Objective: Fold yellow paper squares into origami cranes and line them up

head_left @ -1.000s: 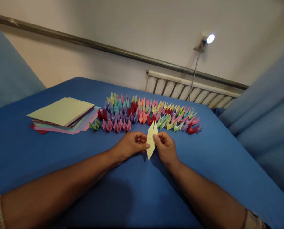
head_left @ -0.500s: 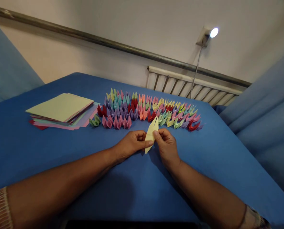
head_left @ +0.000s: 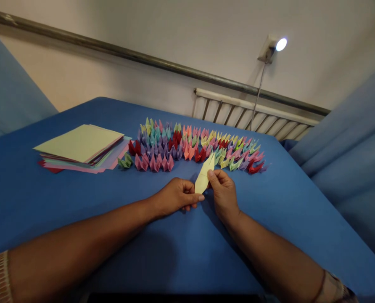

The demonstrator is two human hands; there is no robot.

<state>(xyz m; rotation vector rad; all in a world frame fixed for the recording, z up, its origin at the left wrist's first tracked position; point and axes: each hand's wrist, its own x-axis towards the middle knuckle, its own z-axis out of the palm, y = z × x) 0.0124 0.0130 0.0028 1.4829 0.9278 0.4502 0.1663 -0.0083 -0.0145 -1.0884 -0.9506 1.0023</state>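
Head view: my left hand [head_left: 175,197] and right hand [head_left: 223,191] both pinch the folded paper [head_left: 204,176] between them, just short of the cranes [head_left: 187,145]. Light, flimsy, creases easily; best held at its folded edges.

pale yellow folded paper piece [head_left: 204,177]: lower tip hidden behind the thumb of the left hand [head_left: 175,195]; right edge partly covered by the thumb of the right hand [head_left: 223,191]
left hand: fingertips curled under, out of sight; forearm cut off by the left edge
right hand: fingers tucked behind the paper; forearm cut off at the lower right corner
stack of coloured square paper sheets [head_left: 80,145]: only the top pale green sheet shows whole, the rest as thin edges
rows of small folded coloured paper figures [head_left: 194,147]: rear rows half hidden by front ones, too small to count
blue tabletop [head_left: 48,198]: near edge cut off at the bottom
wall lamp [head_left: 280,44]: head lost in white glare
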